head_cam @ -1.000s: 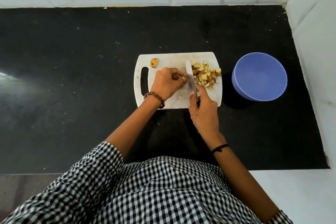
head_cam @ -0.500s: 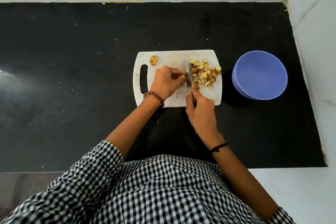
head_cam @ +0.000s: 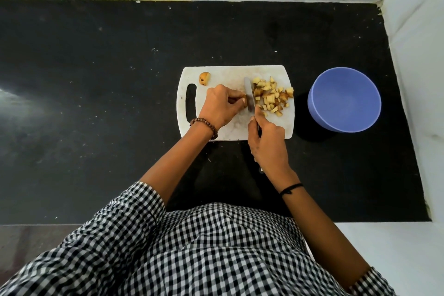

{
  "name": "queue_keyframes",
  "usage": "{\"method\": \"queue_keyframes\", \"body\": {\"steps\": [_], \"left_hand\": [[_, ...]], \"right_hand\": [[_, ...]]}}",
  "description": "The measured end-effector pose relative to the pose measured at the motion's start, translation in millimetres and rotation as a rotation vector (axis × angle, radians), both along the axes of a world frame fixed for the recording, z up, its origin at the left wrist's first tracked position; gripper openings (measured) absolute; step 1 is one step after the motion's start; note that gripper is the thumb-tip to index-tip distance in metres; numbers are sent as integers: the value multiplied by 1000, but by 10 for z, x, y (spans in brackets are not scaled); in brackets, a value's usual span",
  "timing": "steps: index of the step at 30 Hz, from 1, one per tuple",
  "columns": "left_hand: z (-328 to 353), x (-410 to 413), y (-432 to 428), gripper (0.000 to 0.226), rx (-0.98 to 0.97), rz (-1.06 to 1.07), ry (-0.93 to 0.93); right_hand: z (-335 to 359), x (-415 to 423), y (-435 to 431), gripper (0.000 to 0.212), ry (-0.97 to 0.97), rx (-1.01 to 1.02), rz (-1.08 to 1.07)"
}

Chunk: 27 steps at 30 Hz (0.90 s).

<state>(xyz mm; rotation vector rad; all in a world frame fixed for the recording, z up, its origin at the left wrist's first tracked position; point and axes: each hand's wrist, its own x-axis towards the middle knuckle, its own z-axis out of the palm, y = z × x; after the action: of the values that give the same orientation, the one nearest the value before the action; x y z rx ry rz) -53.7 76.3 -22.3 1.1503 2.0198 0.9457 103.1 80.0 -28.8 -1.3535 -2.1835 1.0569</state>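
Dicing in progress on the white cutting board (head_cam: 230,74). Left hand (head_cam: 219,106) is clawed: fingertips curl down and pinch the last uncut piece (head_cam: 244,98) against the board, tips tucked back so the blade has a guide and no skin in its path. The piece is mostly hidden under those fingers, with only a brown edge showing just left of the blade. Right hand (head_cam: 268,142) is wrapped round the handle of the knife (head_cam: 249,96), index finger stretched forward toward the blade for control. The blade points away from the body, edge down, right beside the left fingertips (can't tell if it's already through the piece). Finished cubes (head_cam: 271,96) lie in a loose pile right of the blade, so cut stock sits on the bowl side and uncut stock on the left. Blue bowl (head_cam: 344,100) stands on the black counter (head_cam: 96,103) near the board's right edge, not touching it, and looks empty. My read: it's the drop target for the cubes. One rounded end bit (head_cam: 204,78) is parked at the far left corner by the handle slot, clear of the work, likely scrap. Judgement: nearly done, a few cuts left, then transfer.
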Motion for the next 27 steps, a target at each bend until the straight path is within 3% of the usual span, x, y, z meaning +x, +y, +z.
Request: {"method": "queue_keyframes", "body": {"steps": [9, 27], "left_hand": [[-26, 26, -46, 20, 36, 25, 6], [-83, 56, -60, 14, 76, 91, -44]], "right_hand": [[-84, -205, 247, 48, -82, 58, 86], [112, 242, -133, 45, -225, 58, 150]]}}
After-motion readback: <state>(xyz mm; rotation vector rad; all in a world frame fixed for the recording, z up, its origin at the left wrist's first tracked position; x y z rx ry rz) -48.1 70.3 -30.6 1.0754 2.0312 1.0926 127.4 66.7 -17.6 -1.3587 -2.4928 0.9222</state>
